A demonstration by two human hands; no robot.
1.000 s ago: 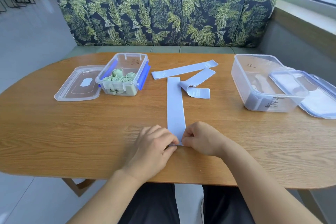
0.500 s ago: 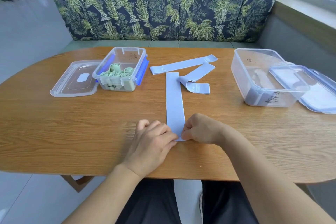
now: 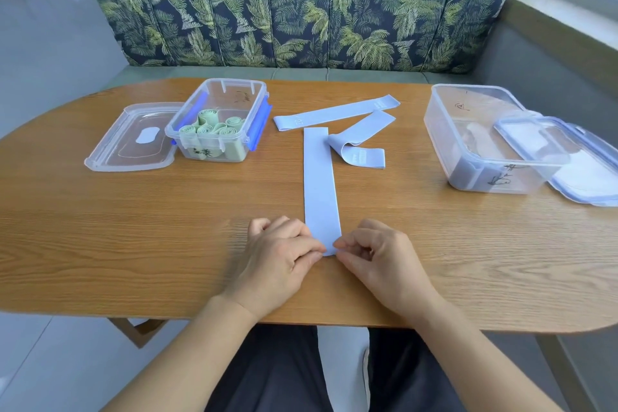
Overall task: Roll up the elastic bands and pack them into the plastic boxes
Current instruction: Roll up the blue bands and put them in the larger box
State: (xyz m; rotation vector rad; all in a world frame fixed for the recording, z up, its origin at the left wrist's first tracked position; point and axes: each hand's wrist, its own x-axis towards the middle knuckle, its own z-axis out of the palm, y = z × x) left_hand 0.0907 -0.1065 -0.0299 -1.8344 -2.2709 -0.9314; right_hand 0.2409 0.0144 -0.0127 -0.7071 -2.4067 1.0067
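Pinching the near end of a pale blue band with both hands, close to the near edge of the desk. On the left hand, fingers bent and bunched together, tips closed on the band's near left corner, knuckles up. On the right hand, thumb and forefinger nearly shut, nipping the near right corner; remaining fingers curled loosely under the palm. Both forearms bare, reaching in over the near edge and angled toward each other.

Laid flat and straight, a smooth stretchy strip running from the fingertips toward the far edge. By its far end, two more bands in the same colour: a long band set slantwise, and a folded band doubled over just beside the strip's right side.

Toward the far left corner, a small clear box with blue clips, holding green rolls stood on end; against its left wall, a flat clear lid. Toward the right edge, a large clear box with handwriting on its wall, overlapped on the right by a blue-rimmed lid.
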